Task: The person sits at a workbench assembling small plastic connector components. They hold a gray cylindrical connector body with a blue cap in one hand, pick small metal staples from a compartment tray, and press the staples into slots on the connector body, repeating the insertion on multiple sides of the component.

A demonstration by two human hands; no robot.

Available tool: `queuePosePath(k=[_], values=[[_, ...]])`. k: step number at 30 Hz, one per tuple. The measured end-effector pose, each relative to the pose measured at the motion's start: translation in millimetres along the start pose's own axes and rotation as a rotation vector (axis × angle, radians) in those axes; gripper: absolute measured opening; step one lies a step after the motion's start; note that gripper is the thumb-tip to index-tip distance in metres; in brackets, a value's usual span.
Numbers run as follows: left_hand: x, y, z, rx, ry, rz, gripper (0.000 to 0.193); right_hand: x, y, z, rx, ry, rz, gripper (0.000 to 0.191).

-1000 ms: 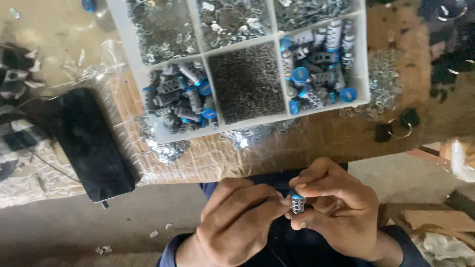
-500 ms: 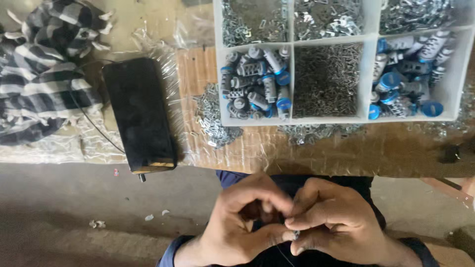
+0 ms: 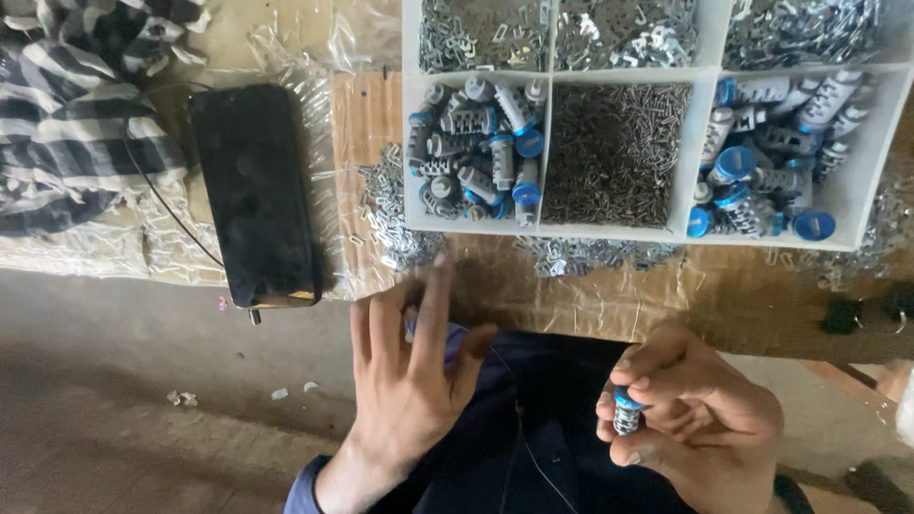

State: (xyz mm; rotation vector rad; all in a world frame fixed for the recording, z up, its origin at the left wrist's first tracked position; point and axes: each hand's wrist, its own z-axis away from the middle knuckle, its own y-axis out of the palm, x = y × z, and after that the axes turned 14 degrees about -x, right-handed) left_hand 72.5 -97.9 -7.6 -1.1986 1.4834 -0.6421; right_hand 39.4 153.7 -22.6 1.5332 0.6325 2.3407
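Note:
My right hand (image 3: 690, 419) is closed around a small grey ribbed part with a blue cap (image 3: 626, 409), held over my lap. My left hand (image 3: 409, 371) is spread open with fingers apart, reaching up toward the edge of the wooden bench, holding nothing that I can see. Just beyond it stands a white compartment tray (image 3: 543, 227). One compartment holds several grey and blue capped parts (image 3: 476, 148), the middle one small dark screws (image 3: 614, 152), the right one more capped parts (image 3: 771, 162). The far compartments hold small metal clips (image 3: 628, 33).
A black phone (image 3: 255, 195) with a cable lies on crinkled clear plastic left of the tray. A striped black-and-white cloth (image 3: 67, 105) is at far left. Loose metal clips (image 3: 386, 214) are scattered around the tray's edge. The concrete floor (image 3: 143, 419) shows below the bench.
My hands were together working on one capped part. Now they have separated: the left has opened and moved up toward the bench, the right keeps the part. The view shifted slightly.

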Motion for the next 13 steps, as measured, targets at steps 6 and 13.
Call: queuePosePath(k=[6, 13], values=[[8.8, -6.8, 3.0, 0.018, 0.072, 0.110, 0.045, -5.7, -3.3, 0.0, 0.034, 0.045, -0.005, 0.044], [8.9, 1.3, 12.4, -0.060, -0.111, 0.486, 0.023, -2.7, -1.4, -3.8, 0.038, 0.035, 0.054, 0.045]])
